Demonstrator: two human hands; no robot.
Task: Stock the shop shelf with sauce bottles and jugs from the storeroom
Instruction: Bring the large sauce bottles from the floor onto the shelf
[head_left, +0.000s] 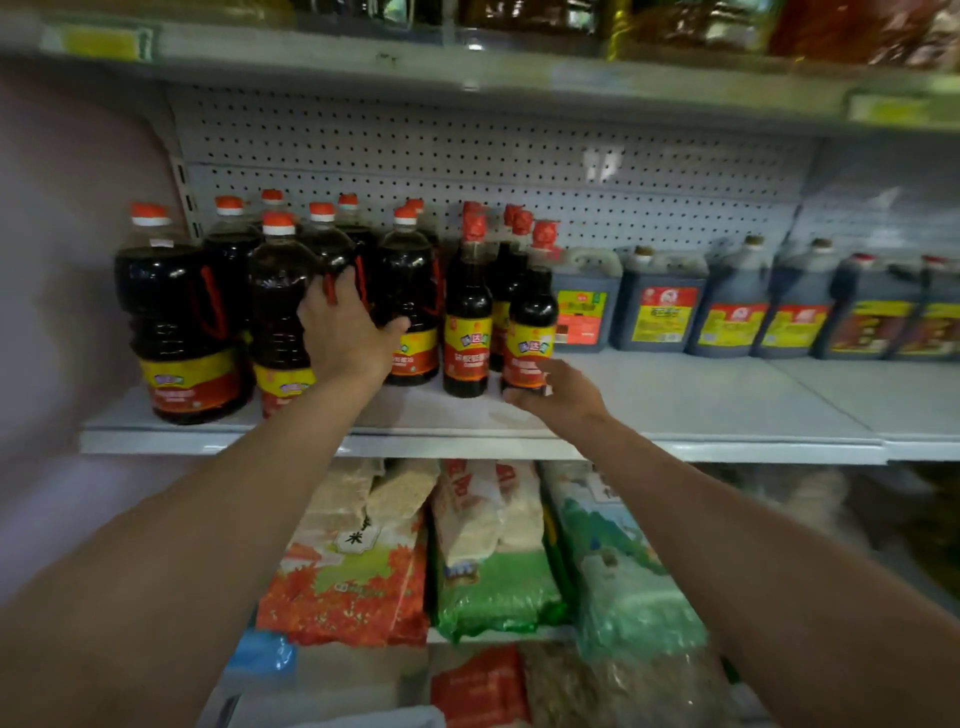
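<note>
Several dark sauce jugs with orange caps and red handles stand at the left of the white shelf (727, 410). My left hand (345, 332) grips one of these jugs (332, 249) in the middle of the group, fingers round its red handle. To the right stand slim dark sauce bottles with red foil tops. My right hand (558, 392) holds the foot of the front slim bottle (531, 322), which stands on the shelf beside another slim bottle (467, 312).
Square dark jugs (660, 304) with red and yellow labels line the back right of the shelf. Bare shelf lies in front of them. Rice bags (493, 551) fill the lower shelf. The upper shelf holds oil bottles (701, 26). A wall stands at the left.
</note>
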